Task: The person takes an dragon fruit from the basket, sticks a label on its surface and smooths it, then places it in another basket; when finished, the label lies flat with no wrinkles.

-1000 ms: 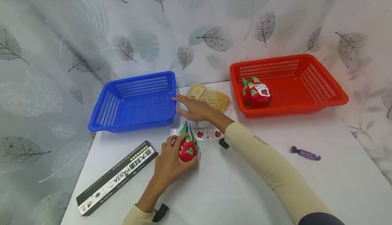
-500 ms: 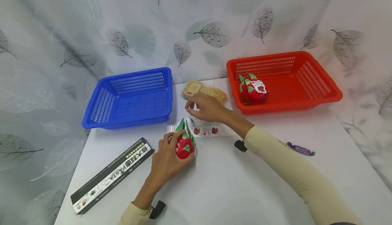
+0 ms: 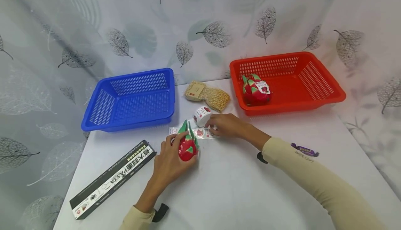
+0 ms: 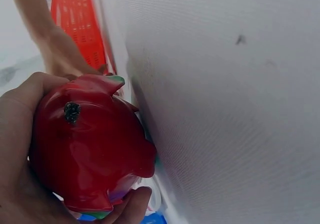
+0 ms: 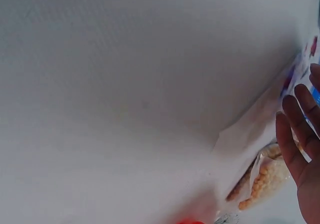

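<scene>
The left hand (image 3: 169, 162) is wrapped round a red dragon fruit (image 3: 188, 150) with green leaf tips, its fingers curving over one side and the thumb along the other; the fruit is at the white table (image 3: 238, 188), its leaves overlapping a strip of stickers (image 3: 199, 133) in the head view. The right hand (image 3: 227, 125) is near the strip's right end, just beside a white sticker roll (image 3: 202, 116), with fingers parted and loosely bent; I cannot tell whether the fingertips touch either one. Behind the roll lies a bag of yellow kernels (image 3: 217, 99)
</scene>
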Tool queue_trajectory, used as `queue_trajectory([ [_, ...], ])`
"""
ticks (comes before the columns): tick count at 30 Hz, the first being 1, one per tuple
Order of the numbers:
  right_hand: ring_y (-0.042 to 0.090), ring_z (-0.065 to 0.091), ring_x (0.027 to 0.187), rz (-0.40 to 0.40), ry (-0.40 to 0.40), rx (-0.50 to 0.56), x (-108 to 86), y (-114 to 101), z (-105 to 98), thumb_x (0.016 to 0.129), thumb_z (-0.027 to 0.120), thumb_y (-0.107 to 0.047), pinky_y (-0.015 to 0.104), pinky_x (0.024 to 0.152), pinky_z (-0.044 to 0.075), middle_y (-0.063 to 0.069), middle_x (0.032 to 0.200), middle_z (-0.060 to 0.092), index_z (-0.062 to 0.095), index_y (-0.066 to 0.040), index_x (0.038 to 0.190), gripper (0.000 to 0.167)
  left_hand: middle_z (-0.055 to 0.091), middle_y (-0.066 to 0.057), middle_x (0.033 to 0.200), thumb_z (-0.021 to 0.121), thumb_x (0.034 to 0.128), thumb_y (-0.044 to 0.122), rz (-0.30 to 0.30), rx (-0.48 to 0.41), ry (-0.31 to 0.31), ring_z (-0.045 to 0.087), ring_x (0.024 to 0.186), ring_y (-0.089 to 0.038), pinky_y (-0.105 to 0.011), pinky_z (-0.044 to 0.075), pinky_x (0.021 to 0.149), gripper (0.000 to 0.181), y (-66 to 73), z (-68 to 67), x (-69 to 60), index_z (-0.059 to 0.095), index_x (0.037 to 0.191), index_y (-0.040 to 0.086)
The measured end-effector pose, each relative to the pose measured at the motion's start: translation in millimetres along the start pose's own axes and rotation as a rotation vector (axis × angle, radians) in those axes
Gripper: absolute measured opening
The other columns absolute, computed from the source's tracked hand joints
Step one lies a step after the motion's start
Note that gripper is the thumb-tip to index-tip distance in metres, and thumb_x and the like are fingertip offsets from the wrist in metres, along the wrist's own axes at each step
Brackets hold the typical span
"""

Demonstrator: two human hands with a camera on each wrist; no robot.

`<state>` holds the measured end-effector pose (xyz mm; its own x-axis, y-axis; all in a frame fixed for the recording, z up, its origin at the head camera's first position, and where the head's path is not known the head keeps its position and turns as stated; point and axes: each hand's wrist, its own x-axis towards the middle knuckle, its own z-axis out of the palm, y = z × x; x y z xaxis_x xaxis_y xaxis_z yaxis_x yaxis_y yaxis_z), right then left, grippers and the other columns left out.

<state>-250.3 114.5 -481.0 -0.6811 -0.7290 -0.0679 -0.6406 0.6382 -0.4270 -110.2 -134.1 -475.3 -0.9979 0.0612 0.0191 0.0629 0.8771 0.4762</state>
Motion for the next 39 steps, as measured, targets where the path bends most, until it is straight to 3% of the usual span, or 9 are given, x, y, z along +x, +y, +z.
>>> queue_trajectory([
  [9,0.021,0.063,0.116,-0.012,0.021,-0.151,0.2,-2,18,0.102,0.072,-0.03,0.035,0.081,0.06,0.006,0.131,0.064,0.07,-0.023,0.143,0.042,0.049,-0.011,0.15,0.078,0.084,0.056,-0.001,0.008,0.002,0.054,0.126,-0.033,-0.054,0.063,0.075,0.079,-0.5,1.5,0.0,0.046,0.154,0.041],
  [16,0.02,0.064,0.116,-0.099,0.09,-0.258,0.9,2,21,0.099,0.076,-0.031,0.031,0.077,0.061,0.005,0.128,0.067,0.077,-0.021,0.13,0.032,0.047,-0.01,0.152,0.08,0.0841,0.055,-0.001,-0.002,-0.009,0.053,0.128,-0.034,-0.056,0.063,0.077,0.081,-0.2,-1.2,-0.9,0.045,0.155,0.04],
  [20,0.019,0.065,0.112,-0.139,0.131,-0.288,0.8,3,20,0.097,0.079,-0.03,0.031,0.077,0.061,0.005,0.125,0.067,0.078,-0.019,0.122,0.027,0.046,-0.008,0.153,0.082,0.0839,0.056,0.0,-0.05,-0.063,0.051,0.131,-0.033,-0.053,0.064,0.08,0.086,-1.9,-5.3,-0.9,0.041,0.158,0.04],
  [28,0.021,0.063,0.109,-0.23,0.212,-0.309,1.0,4,21,0.094,0.083,-0.025,0.031,0.085,0.06,0.005,0.119,0.068,0.071,-0.015,0.113,0.025,0.036,-0.005,0.164,0.084,0.0879,0.047,0.055,-0.213,-0.218,0.048,0.14,-0.035,-0.054,0.064,0.089,0.093,-17.9,-26.5,-5.1,0.031,0.164,0.04],
  [34,0.018,0.066,0.1,-0.255,0.194,-0.286,-0.6,6,21,0.092,0.084,-0.024,0.029,0.081,0.059,0.002,0.107,0.071,0.068,-0.015,0.112,0.027,0.036,-0.005,0.165,0.086,0.089,0.035,0.127,-0.307,-0.252,0.045,0.146,-0.036,-0.056,0.061,0.097,0.092,-31.0,-35.4,-6.5,0.031,0.163,0.035],
  [39,0.013,0.063,0.079,-0.187,0.145,-0.206,0.8,3,14,0.094,0.082,-0.024,0.025,0.068,0.053,-0.003,0.09,0.07,0.064,-0.017,0.108,0.024,0.04,-0.006,0.161,0.086,0.0893,0.034,0.145,-0.34,-0.256,0.044,0.146,-0.035,-0.054,0.061,0.097,0.089,-34.4,-33.1,-6.8,0.034,0.162,0.036],
])
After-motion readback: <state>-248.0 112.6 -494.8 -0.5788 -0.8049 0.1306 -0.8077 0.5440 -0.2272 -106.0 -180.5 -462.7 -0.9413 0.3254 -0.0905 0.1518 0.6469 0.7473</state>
